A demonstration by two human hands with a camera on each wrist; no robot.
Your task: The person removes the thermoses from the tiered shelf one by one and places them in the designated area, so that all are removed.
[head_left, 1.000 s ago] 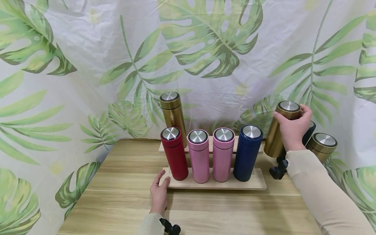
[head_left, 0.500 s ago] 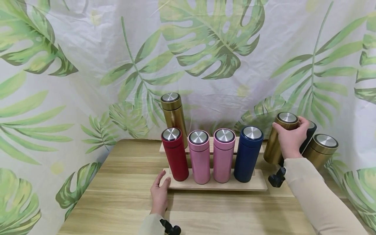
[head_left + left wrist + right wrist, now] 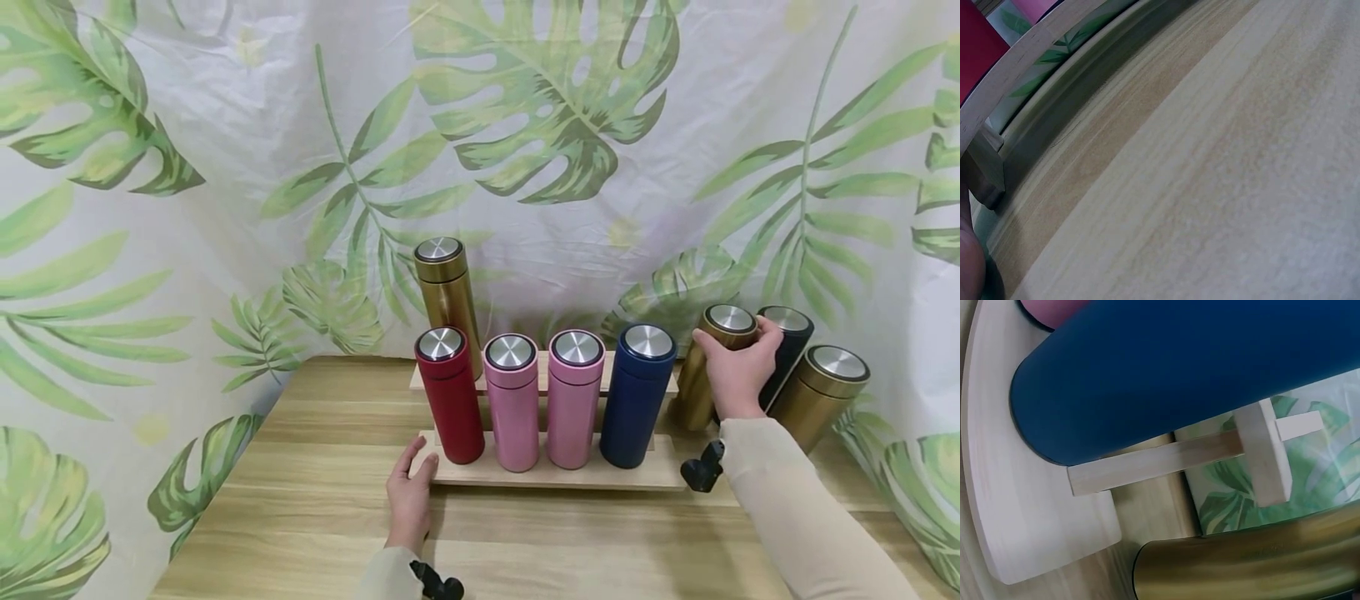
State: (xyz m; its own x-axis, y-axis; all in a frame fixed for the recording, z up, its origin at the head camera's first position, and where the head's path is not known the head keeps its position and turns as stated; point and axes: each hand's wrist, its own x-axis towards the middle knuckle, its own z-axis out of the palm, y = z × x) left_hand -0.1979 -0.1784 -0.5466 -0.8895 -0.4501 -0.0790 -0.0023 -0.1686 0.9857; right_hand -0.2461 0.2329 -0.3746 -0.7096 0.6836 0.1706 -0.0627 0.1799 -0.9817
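My right hand grips a gold thermos flask near its steel-topped lid. The flask stands upright, close over the table to the right of a two-step wooden rack. In the right wrist view the gold flask lies beside the rack's end, near the blue flask. My left hand rests at the rack's front left corner, thumb and forefinger spread. Along the lower step stand a red flask, two pink flasks and a blue flask.
Another gold flask stands at the left of the upper step. To the right of my right hand are a black flask and a gold flask. A leaf-print cloth hangs behind the wooden table.
My right hand has lowered the gold flask toward the table, slightly leftward, uncovering more of the black flask. The left hand has stayed at the rack's corner.
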